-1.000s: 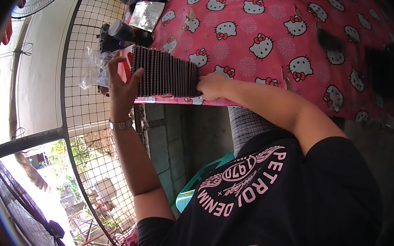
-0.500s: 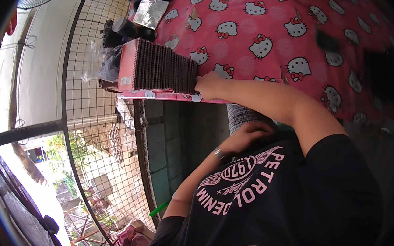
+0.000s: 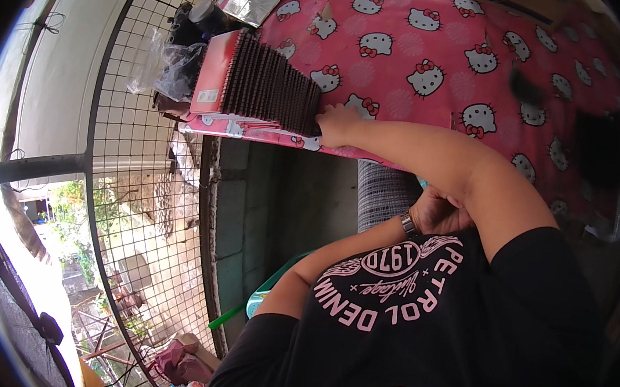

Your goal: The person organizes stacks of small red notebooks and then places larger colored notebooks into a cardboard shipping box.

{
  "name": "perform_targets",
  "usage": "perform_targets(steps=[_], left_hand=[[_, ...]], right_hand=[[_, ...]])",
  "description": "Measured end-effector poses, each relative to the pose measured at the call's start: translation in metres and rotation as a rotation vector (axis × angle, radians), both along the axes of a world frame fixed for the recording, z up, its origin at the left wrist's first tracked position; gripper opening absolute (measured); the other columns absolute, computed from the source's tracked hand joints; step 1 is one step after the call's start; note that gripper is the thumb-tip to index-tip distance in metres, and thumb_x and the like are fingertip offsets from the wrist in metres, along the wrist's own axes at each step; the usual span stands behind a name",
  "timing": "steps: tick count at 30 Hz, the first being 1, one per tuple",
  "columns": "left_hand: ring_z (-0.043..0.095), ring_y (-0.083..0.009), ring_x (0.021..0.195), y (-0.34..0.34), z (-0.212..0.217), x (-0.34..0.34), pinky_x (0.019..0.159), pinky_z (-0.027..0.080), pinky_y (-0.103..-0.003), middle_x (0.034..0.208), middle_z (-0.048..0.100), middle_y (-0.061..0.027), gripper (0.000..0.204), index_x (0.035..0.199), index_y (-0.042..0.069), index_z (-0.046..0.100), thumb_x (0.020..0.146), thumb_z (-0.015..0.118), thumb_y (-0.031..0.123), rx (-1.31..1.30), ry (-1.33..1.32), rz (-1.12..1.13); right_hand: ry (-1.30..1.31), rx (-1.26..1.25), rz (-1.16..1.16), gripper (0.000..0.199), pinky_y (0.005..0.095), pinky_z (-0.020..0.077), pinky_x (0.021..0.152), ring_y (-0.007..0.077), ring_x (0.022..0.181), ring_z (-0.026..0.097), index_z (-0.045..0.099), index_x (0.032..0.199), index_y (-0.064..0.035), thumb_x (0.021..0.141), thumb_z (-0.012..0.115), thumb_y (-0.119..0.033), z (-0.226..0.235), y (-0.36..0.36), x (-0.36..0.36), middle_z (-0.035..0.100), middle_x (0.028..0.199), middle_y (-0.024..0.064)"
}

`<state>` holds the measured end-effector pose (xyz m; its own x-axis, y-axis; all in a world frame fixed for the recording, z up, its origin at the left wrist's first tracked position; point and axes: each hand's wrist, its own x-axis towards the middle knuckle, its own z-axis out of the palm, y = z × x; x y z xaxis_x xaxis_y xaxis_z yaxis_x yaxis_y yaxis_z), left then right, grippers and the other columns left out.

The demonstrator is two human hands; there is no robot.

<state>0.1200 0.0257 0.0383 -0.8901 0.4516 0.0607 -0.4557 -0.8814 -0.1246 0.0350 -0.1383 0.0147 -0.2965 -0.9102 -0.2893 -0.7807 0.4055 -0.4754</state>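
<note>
Since a second ago the left hand (image 3: 441, 214) has gone from the spiral-bound notebooks (image 3: 269, 83) to the right arm (image 3: 432, 149), fingertips hidden. Bent fingers of the right hand (image 3: 338, 125) touch the row's end, whether pinching I cannot tell; the notebooks stand just left of them.

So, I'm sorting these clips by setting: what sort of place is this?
Probably a home or small workspace, semi-open to outdoors: a pink cat-print table cover, wire mesh with plants beyond, and a row of what look like spiral-bound notebooks.
</note>
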Motion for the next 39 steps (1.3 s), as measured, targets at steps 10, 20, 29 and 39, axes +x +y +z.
perform_targets(steps=[10,20,29,39], left_hand=[[0.060,-0.0280,0.110,-0.013,-0.026,0.009,0.105,0.044,-0.044,0.114,0.065,-0.0151,0.042,0.111,-0.002,0.059,0.070,0.052,0.000,0.044,-0.074,-0.064],[0.066,-0.0316,0.089,-0.037,0.026,0.021,0.075,0.056,-0.034,0.104,0.064,-0.0192,0.049,0.121,-0.001,0.053,0.072,0.053,0.002,-0.114,-0.258,0.061],[0.056,-0.0156,0.068,-0.294,-0.054,0.115,0.059,0.047,-0.026,0.077,0.059,-0.0049,0.005,0.085,0.008,0.057,0.087,0.054,0.012,-1.165,-0.794,1.274],[0.049,-0.0308,0.122,-0.345,-0.071,0.094,0.104,0.041,-0.046,0.129,0.055,-0.0108,0.067,0.135,0.008,0.047,0.100,0.026,0.061,-1.153,-0.694,0.994]], right_hand=[[-0.143,0.009,0.102,0.038,0.0520,0.0552,0.077,0.0326,0.094,0.069,0.072,0.099,-0.0072,0.082,0.066,-0.040,-0.009,-0.016,-0.004,0.070,0.100,0.0168],[-0.109,0.139,0.132,0.030,0.0444,0.0565,0.068,0.0344,0.080,0.069,0.073,0.095,-0.0040,0.084,0.063,-0.030,0.019,-0.035,-0.008,0.070,0.091,0.0188],[0.429,-0.392,-0.426,0.036,0.0457,0.0454,0.091,0.0346,0.106,0.055,0.061,0.110,-0.0041,0.079,0.070,-0.020,-0.026,0.059,-0.085,0.058,0.113,0.0162],[-0.763,-0.663,-0.564,0.050,0.0482,0.0352,0.109,0.0482,0.131,0.038,0.034,0.147,-0.0097,0.104,0.035,-0.034,-0.041,-0.056,0.045,0.032,0.147,0.0339]])
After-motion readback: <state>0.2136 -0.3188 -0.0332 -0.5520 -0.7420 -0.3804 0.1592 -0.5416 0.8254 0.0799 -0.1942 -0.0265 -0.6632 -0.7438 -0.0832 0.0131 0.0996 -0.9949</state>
